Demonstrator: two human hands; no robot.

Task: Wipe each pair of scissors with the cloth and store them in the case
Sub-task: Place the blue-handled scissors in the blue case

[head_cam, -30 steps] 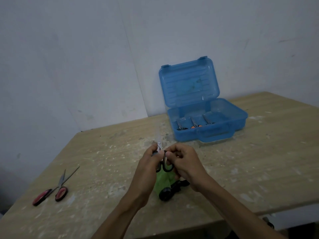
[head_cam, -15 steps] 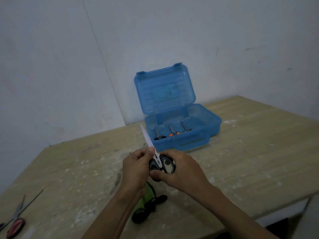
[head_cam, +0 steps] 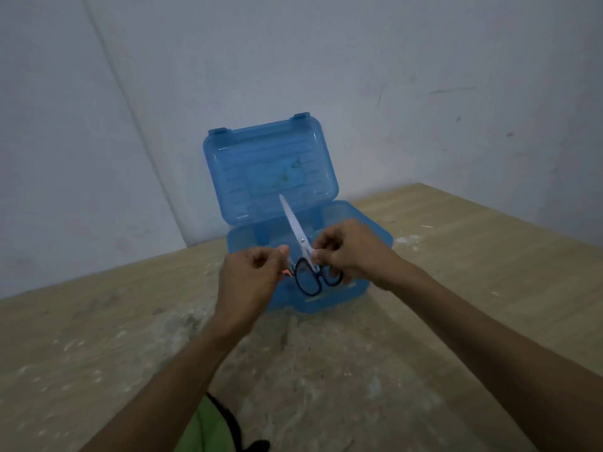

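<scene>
Over open blue case (head_cam: 248,177), right hand (head_cam: 354,252) pinching black-handled scissors (head_cam: 294,225)

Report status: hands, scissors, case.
Right hand pinches black-handled scissors, blades up at open case. Left hand curled beside handles, grip unclear. Cloth down on table. Nothing blocks case.

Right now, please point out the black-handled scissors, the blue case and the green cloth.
black-handled scissors (head_cam: 294,224): head view, the blade.
blue case (head_cam: 270,169): head view, the open lid.
green cloth (head_cam: 208,429): head view, its visible part.
</scene>
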